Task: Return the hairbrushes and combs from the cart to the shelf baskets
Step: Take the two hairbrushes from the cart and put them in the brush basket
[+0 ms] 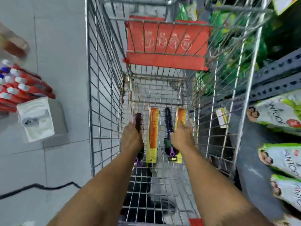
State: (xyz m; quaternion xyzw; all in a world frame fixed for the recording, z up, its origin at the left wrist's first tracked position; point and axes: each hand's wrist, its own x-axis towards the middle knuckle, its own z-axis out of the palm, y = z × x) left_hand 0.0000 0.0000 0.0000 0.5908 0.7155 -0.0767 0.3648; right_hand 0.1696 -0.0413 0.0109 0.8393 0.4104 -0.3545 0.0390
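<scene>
Both my arms reach down into a wire shopping cart (pixel 104 98). On its floor lie two round black hairbrushes and two orange combs on yellow cards. My left hand (pixel 131 137) is wrapped around the left hairbrush (pixel 139 121), whose purple handle end shows below my wrist. An orange comb (pixel 153 128) lies free between my hands. My right hand (pixel 183 136) rests on the right orange comb (pixel 181 115), fingers curled over it. The second hairbrush (pixel 168 123) with a purple handle lies just left of that hand.
The cart's red child-seat flap (pixel 166 44) stands at the far end. Shelves with pet-food bags (pixel 280 111) run along the right. On the left are red-packaged toothbrushes (pixel 19 88), a white box (pixel 35 118), and a black cable (pixel 40 187) on the tiled floor.
</scene>
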